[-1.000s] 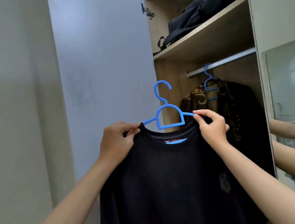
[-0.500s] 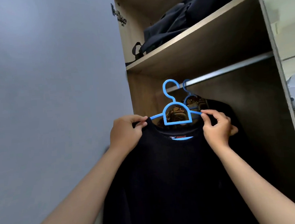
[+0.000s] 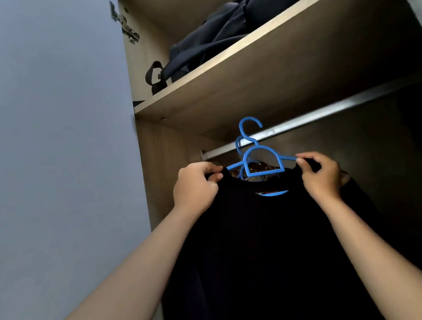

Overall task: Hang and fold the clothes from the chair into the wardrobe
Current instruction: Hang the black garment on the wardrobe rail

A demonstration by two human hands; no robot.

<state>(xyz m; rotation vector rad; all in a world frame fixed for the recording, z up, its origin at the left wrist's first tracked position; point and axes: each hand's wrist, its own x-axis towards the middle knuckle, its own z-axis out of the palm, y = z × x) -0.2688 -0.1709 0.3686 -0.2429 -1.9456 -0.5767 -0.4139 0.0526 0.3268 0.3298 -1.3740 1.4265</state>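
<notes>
1. Shirt [image 3: 274, 243], black, hangs on blue hanger [image 3: 263, 163], held up in front of open wardrobe [image 3: 170, 168], just below rail [image 3: 327, 115].
2. Left hand [image 3: 195, 187]: fingers curled, pinching shirt's left shoulder at the hanger arm.
3. Right hand [image 3: 319, 174]: fingers curled, gripping shirt's right shoulder and the hanger arm's end.
4. Hanger hook [image 3: 250, 129] overlaps the rail in view; whether it sits on the rail or only in front of it, cannot tell.
5. Second hanger [image 3: 239, 147], also blue, sits directly behind the first, hook at the rail; a patterned garment [image 3: 258, 167] shows through the first hanger's loop. These occupy the rail's left end.
6. Shelf [image 3: 260, 62] lies close above the rail, leaving little room over the hook.
7. Dark bag [image 3: 220, 38] lies on the shelf, a strap [image 3: 154, 77] hanging at its left edge.
8. Door [image 3: 52, 147], grey-blue, stands open at left; hinge [image 3: 124, 24] at its top edge.
</notes>
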